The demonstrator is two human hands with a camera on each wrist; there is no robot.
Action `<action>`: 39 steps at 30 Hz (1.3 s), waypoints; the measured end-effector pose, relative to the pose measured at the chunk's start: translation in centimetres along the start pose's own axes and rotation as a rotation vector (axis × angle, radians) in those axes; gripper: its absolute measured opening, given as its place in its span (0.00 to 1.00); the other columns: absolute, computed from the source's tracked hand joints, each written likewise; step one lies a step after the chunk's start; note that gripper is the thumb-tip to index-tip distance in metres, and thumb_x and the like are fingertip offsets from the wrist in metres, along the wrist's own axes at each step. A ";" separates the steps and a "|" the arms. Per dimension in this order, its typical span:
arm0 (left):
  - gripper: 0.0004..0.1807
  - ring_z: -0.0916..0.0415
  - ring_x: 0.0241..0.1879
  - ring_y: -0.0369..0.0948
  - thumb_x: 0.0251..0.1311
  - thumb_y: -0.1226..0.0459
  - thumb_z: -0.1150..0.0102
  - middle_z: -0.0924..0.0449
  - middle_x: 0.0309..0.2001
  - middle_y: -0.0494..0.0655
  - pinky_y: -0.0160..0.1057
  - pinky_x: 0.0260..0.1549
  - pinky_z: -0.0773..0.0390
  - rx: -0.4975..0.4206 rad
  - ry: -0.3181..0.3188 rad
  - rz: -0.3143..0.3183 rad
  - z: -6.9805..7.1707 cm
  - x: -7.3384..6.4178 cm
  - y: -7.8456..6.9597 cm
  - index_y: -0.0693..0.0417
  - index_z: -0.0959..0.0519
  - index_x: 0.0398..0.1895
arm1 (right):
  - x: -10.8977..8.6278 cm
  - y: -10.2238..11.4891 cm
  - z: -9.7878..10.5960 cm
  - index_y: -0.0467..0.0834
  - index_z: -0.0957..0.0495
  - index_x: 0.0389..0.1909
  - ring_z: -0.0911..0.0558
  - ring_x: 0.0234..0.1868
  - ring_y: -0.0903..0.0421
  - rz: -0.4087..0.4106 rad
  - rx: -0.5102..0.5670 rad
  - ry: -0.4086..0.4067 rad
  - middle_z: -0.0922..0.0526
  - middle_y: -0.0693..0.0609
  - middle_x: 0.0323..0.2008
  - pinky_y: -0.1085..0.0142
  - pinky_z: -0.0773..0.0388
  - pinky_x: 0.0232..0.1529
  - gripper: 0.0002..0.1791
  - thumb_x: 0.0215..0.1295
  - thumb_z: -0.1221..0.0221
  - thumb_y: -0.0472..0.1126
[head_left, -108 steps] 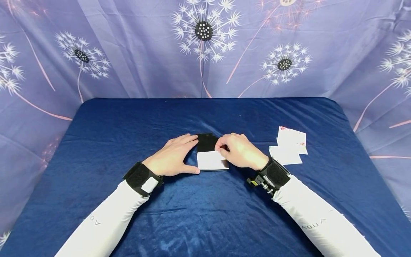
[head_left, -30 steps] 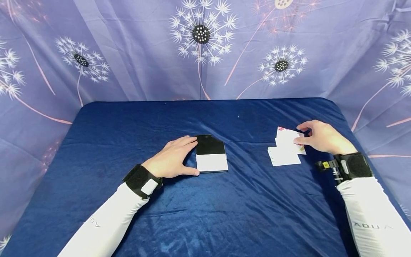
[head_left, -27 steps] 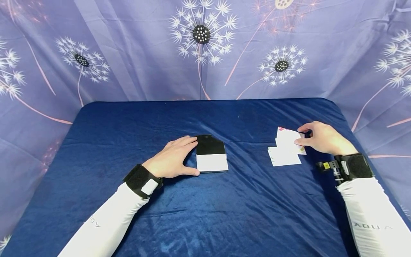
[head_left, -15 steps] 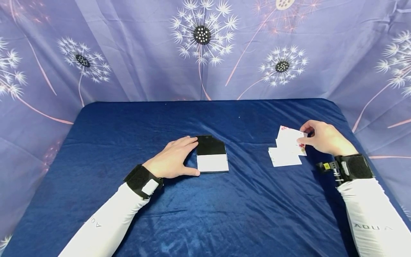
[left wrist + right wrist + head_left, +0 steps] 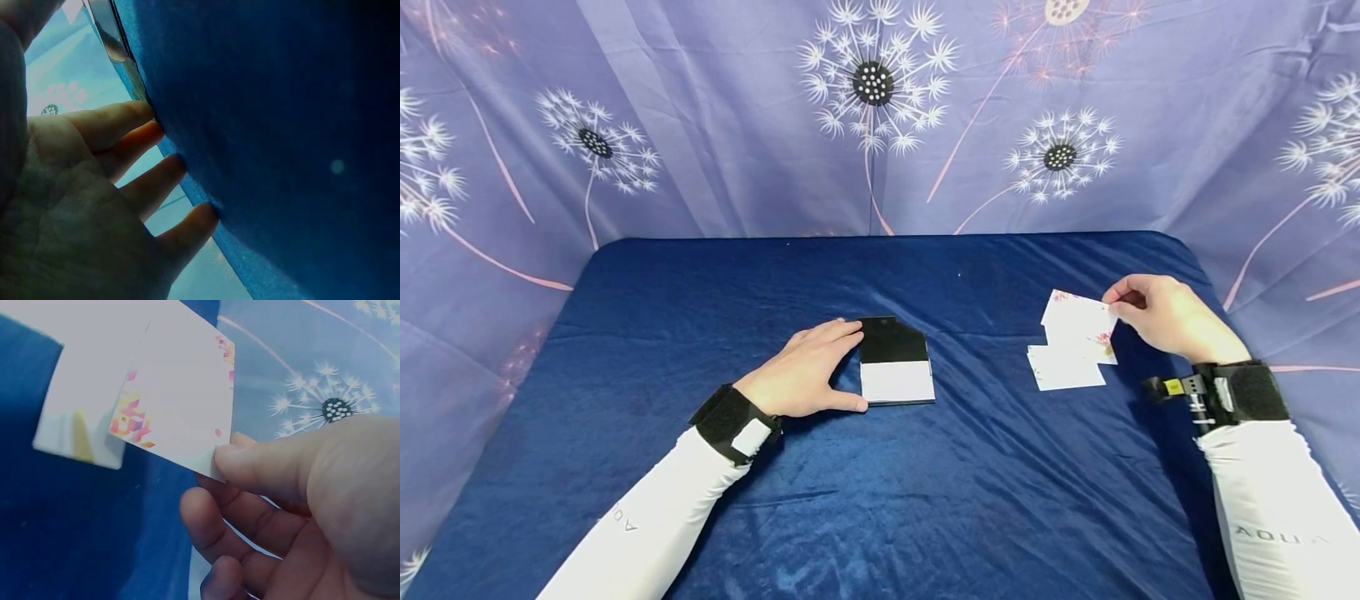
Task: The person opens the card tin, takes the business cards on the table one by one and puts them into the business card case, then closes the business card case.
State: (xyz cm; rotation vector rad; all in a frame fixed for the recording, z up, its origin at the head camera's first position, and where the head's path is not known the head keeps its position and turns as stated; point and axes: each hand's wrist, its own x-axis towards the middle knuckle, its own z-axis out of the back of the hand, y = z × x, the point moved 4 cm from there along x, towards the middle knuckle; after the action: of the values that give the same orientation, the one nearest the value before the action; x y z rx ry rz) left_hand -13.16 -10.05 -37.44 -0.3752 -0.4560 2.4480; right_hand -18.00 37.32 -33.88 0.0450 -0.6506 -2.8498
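My right hand pinches the corner of a white card between thumb and fingers. This card has pink and orange patterns at its corners and is tilted up over the other cards. Below it lie several white cards, overlapping on the cloth; one shows a yellowish mark in the right wrist view. My left hand lies with fingers extended and thumb spread, its tips at the left edge of a flat black case. A white panel covers the near half of the case.
A dark blue cloth covers the table. Behind its far edge hangs a purple curtain with dandelion prints. Both wrists carry black straps with small devices.
My right hand went from the black case to the cards at right, took the top card by its edge and raised it slightly. The left hand stays at the case.
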 end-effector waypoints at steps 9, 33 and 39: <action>0.56 0.53 0.83 0.53 0.62 0.39 0.28 0.45 0.83 0.53 0.62 0.77 0.47 -0.001 -0.001 -0.001 0.0 0.0 0.0 0.60 0.40 0.84 | 0.0 2.0 0.8 0.42 0.15 0.49 0.24 0.34 0.53 -0.004 0.029 -0.026 0.14 0.46 0.40 0.69 0.33 0.35 0.09 0.81 0.42 0.41; 0.57 0.53 0.83 0.53 0.62 0.38 0.28 0.45 0.84 0.53 0.62 0.77 0.47 0.004 -0.001 -0.003 -0.1 0.0 0.0 0.59 0.41 0.84 | 1.6 8.5 -0.6 0.43 0.15 0.49 0.22 0.33 0.52 0.055 0.121 -0.007 0.13 0.47 0.39 0.66 0.31 0.34 0.08 0.81 0.40 0.42; 0.57 0.53 0.83 0.53 0.62 0.38 0.28 0.45 0.84 0.53 0.62 0.77 0.47 0.009 -0.002 -0.001 -0.1 0.0 0.1 0.59 0.41 0.84 | 2.2 10.2 -1.0 0.43 0.15 0.49 0.21 0.36 0.51 0.080 0.135 0.003 0.13 0.49 0.39 0.65 0.31 0.37 0.09 0.81 0.42 0.42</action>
State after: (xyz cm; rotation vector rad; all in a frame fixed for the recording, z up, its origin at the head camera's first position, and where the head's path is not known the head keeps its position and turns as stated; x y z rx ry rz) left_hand -13.15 -10.09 -37.58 -0.3694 -0.4460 2.4489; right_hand -17.96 27.51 -30.32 0.0437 -0.8247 -2.7256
